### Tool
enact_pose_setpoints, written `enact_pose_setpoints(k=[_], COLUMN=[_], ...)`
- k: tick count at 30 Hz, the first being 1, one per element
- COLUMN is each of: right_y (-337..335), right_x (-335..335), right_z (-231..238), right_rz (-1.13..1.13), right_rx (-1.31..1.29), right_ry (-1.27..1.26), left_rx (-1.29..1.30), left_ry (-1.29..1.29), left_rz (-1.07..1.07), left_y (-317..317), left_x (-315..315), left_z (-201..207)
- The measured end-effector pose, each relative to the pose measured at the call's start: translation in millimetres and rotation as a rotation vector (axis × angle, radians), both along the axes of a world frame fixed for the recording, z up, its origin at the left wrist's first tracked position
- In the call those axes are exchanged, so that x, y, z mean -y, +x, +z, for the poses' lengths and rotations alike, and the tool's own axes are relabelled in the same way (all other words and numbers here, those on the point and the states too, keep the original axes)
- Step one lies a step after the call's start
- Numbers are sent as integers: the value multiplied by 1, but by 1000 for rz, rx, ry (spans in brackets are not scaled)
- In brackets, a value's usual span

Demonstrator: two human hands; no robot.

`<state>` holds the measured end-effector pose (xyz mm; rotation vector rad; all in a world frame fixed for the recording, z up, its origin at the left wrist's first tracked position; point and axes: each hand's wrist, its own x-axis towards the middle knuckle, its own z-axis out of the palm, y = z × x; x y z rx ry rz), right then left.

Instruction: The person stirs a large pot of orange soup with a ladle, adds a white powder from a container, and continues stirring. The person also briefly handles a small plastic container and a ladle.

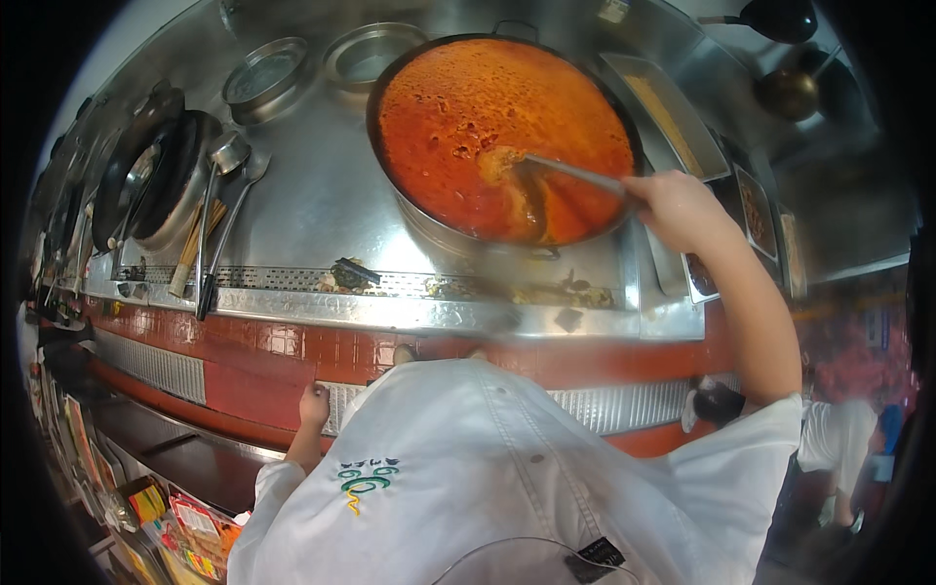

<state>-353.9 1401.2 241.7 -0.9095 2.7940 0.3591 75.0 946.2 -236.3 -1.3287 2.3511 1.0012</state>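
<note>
The right hand [680, 207] is closing firmly around the long steel handle of a ladle [570, 173] whose bowl is sitting sunk in the wide round metal wok of orange-red sauce [497, 127]; filled this near the brim, a hard stroke is likely slopping hot sauce over the edge toward that hand. The left hand [314, 405] is hanging loosely curled and empty, touching the red-tiled front below, while the stainless steel surface [322, 195] is stretching left of the right hand, carrying spare ladles [219, 214] and a dark wok [146, 175].
</note>
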Motion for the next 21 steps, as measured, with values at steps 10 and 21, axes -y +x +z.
enact_pose_setpoints(k=[10,21], right_y=[-44,-76], right_x=[46,72], right_z=[-27,-35], right_rz=[-64,-90], right_rx=[-21,-146], right_ry=[83,151], left_rx=[106,55], left_ry=[49,99], left_rz=[-2,-85], left_y=[39,-13], left_x=[-18,-25], left_z=[-13,7])
